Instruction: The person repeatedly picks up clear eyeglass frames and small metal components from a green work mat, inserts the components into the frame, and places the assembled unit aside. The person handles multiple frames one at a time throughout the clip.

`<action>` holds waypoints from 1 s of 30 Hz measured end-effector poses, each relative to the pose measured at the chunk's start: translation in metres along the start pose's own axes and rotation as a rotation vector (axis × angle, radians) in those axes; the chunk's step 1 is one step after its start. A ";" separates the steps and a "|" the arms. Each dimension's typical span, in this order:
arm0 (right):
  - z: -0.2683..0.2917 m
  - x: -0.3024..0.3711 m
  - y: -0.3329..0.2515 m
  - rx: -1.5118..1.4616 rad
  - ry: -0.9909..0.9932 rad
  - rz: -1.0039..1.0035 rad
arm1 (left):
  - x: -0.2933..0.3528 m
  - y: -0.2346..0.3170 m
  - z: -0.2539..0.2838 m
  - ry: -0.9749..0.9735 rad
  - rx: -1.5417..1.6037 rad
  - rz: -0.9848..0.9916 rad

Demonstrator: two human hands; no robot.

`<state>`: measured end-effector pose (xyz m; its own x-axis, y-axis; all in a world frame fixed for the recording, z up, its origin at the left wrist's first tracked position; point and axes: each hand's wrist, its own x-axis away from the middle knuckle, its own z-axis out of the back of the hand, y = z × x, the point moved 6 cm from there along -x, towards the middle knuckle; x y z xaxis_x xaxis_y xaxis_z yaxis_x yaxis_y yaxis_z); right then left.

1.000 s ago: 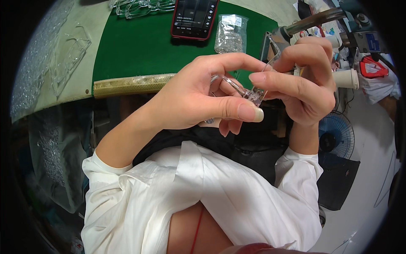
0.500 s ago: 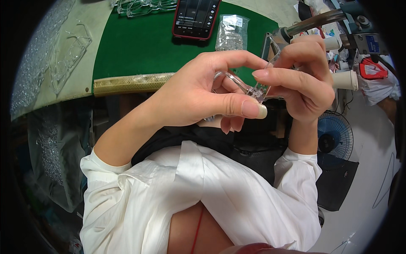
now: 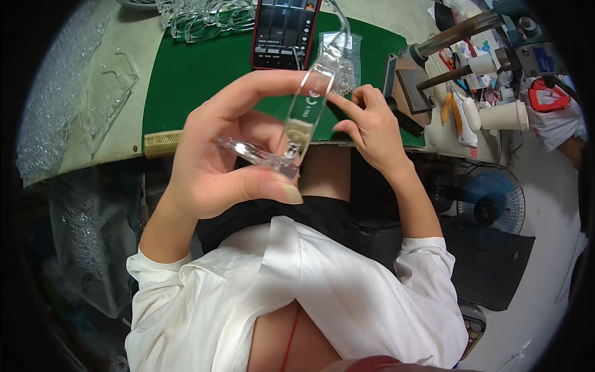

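Note:
My left hand (image 3: 198, 155) is closed on a clear plastic eyeglass frame (image 3: 304, 115), thumb below and index finger above. One temple of the frame stands up toward the far side, with small markings along it. Over the near edge of the green mat (image 3: 204, 71), my right hand (image 3: 378, 136) reaches out, thumb and index finger apart. Its index fingertip is close to a small clear bag (image 3: 348, 71) of tiny shiny parts, partly behind the temple. I see nothing held in the right hand.
A red-cased phone (image 3: 285, 37) lies at the back, beside piled clear eyeglass frames (image 3: 207, 22). More frames (image 3: 108, 105) and bubble wrap (image 3: 59, 87) lie left. A metal bench fixture (image 3: 462, 34), yellow-handled pliers (image 3: 455, 115) and a white cup (image 3: 505, 116) are at right.
My right hand has let go of the eyeglass frame and moved down to the mat near the small bag. The left hand has shifted left, with the frame's temple now upright.

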<state>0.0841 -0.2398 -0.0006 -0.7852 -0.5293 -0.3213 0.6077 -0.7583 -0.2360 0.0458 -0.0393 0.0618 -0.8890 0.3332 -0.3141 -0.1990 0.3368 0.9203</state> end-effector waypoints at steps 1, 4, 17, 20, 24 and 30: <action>-0.004 0.002 0.002 0.004 -0.018 0.006 | 0.001 0.002 0.002 0.019 -0.020 -0.022; -0.003 0.012 0.000 0.054 -0.014 0.009 | 0.001 -0.001 0.008 0.069 0.014 0.014; 0.010 0.027 0.032 -0.330 0.195 -0.321 | 0.003 -0.009 0.006 0.040 -0.072 0.003; 0.008 0.023 0.033 -0.290 0.184 -0.345 | 0.003 -0.012 0.007 0.001 -0.089 -0.001; 0.005 0.018 0.029 -0.293 0.150 -0.342 | 0.004 -0.015 0.006 -0.051 -0.105 -0.060; 0.003 0.009 0.021 -0.183 0.049 -0.234 | 0.003 -0.023 -0.003 -0.108 -0.020 -0.020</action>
<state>0.0891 -0.2617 -0.0057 -0.9023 -0.3261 -0.2819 0.4261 -0.7735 -0.4691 0.0466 -0.0487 0.0405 -0.8351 0.4203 -0.3549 -0.2254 0.3270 0.9178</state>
